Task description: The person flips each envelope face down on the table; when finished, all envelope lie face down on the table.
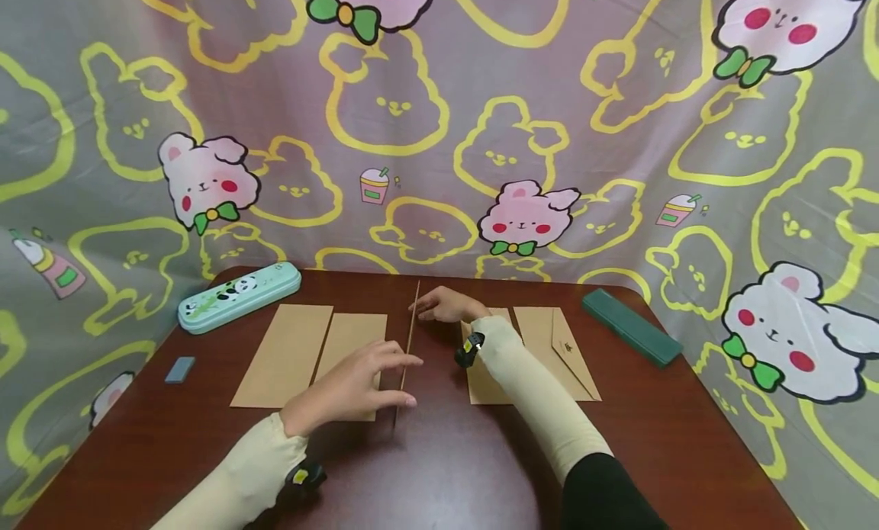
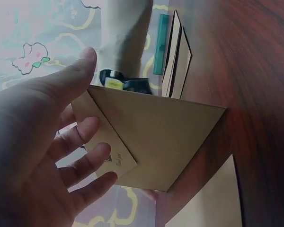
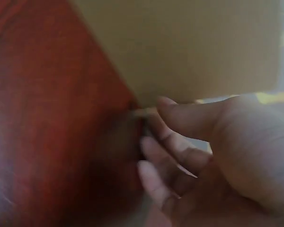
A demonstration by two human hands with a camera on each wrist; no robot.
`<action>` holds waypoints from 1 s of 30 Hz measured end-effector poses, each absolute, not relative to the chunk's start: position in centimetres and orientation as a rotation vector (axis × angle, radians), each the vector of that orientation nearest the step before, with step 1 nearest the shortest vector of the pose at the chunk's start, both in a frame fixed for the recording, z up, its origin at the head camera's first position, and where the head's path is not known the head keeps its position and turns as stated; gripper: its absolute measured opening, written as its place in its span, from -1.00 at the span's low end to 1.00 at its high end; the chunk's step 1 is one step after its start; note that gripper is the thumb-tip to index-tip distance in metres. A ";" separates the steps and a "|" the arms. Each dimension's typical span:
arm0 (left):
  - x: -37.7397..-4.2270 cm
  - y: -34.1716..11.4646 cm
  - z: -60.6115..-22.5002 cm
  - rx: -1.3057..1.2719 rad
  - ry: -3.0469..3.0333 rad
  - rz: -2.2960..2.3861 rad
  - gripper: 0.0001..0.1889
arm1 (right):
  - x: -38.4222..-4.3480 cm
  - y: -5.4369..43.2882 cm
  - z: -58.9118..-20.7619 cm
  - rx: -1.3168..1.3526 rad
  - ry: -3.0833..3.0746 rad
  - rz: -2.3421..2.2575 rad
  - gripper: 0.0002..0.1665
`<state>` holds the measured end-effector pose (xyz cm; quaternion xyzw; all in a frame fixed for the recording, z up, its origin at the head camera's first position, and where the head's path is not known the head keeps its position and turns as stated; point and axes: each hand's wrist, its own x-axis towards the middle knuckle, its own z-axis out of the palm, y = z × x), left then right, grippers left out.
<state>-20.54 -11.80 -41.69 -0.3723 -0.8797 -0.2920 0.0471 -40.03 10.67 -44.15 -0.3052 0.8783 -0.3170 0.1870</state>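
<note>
A tan envelope stands on its long edge mid-table, almost edge-on in the head view. Its pointed flap with small dark print faces the left hand in the left wrist view. My right hand pinches the envelope's far end; the right wrist view has the thumb at its lower corner, fingers curled behind. Spread around the near part of the envelope, my left hand has its thumb and fingers apart, fingertips beside the flap.
Two plain tan envelopes lie at left; two more lie at right, one showing its flap, the other partly under the right forearm. Around them are a panda pencil case, a small blue-grey block and a dark green case.
</note>
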 end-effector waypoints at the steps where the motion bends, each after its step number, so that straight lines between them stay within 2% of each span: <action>1: -20.6 -11.8 -41.7 -1.140 -2.680 -0.892 -0.45 | -40.0 10.4 -44.4 -0.878 2.488 -0.847 -0.66; 6: -20.6 -12.0 -42.0 -1.157 -2.590 -0.864 -0.42 | -40.0 10.1 -44.8 -0.854 2.536 -0.806 -0.72; 16: -20.3 -14.0 -41.6 -1.093 -2.483 -0.831 -0.37 | -41.1 13.9 -42.0 -0.644 2.207 -1.267 -0.64; 25: -19.9 -14.2 -42.1 -1.077 -2.497 -0.767 -0.35 | -40.6 16.9 -38.8 -0.634 2.244 -1.391 -0.68; 30: -20.0 -13.6 -42.4 -1.092 -2.538 -0.733 -0.32 | -40.4 17.0 -38.6 -0.647 2.301 -1.383 -0.70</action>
